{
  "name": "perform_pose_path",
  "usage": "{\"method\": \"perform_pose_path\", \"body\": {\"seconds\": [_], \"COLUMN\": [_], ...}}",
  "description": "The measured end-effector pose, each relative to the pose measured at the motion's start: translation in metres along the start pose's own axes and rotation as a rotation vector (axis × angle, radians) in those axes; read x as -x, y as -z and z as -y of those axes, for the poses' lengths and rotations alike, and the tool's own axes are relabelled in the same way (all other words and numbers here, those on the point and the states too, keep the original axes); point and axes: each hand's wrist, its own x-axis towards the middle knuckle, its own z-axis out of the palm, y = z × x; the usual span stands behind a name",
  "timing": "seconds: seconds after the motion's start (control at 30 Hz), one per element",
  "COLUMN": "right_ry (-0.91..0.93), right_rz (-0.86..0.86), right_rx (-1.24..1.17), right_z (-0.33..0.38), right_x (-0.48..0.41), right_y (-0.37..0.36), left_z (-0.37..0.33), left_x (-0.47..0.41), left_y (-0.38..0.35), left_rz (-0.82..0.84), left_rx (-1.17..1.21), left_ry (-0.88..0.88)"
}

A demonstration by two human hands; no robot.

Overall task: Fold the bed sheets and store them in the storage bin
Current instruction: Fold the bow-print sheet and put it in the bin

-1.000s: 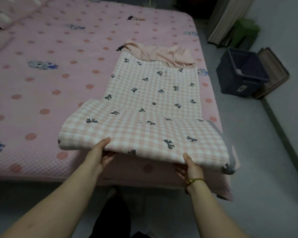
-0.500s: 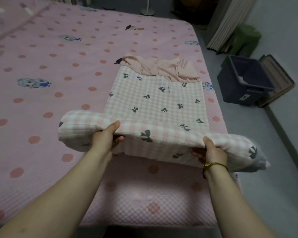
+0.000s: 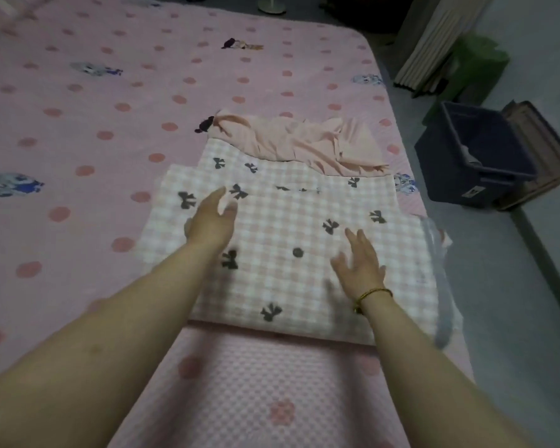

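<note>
The pink-and-white checked sheet [image 3: 288, 253] with dark bows is lying folded into a thick, layered rectangle under both hands. The left hand [image 3: 212, 221] and right hand [image 3: 359, 263] are spreading flat over it, fingers straight, gripping nothing; blur is hiding any contact. A crumpled peach sheet [image 3: 304, 143] is overlapping its edge beyond the fingertips. The bed [image 3: 78, 124] is stretching wide left of the left hand. The dark storage bin [image 3: 459, 185] is standing open on the grey floor [image 3: 514, 302], beyond and right of the right hand.
</note>
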Motion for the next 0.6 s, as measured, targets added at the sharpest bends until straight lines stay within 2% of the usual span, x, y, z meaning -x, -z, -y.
{"method": "perform_pose_path", "body": {"seconds": [0.07,0.17,0.4,0.53,0.6], "right_ry": [-0.032,0.011,0.062,0.082,0.083], "right_rz": [0.166,0.256,0.34,0.335,0.31], "right_rx": [0.429,0.593,0.666,0.7,0.644], "right_z": [-0.017,-0.034,-0.06,-0.064,-0.059], "right_x": [-0.014,-0.028,-0.056,-0.057,-0.053], "right_y": [-0.024,-0.042,-0.063,-0.064,-0.06], "left_z": [0.03,0.074,0.096,0.1,0.098], "left_x": [0.005,0.011,-0.004,-0.004,-0.003], "left_y": [-0.024,-0.055,-0.085,-0.089,-0.086], "left_rz": [0.167,0.346,0.372,0.352,0.286], "left_rx": [-0.461,-0.798,-0.931,-0.951,-0.917], "left_ry": [-0.077,-0.069,-0.014,-0.017,-0.041]}}
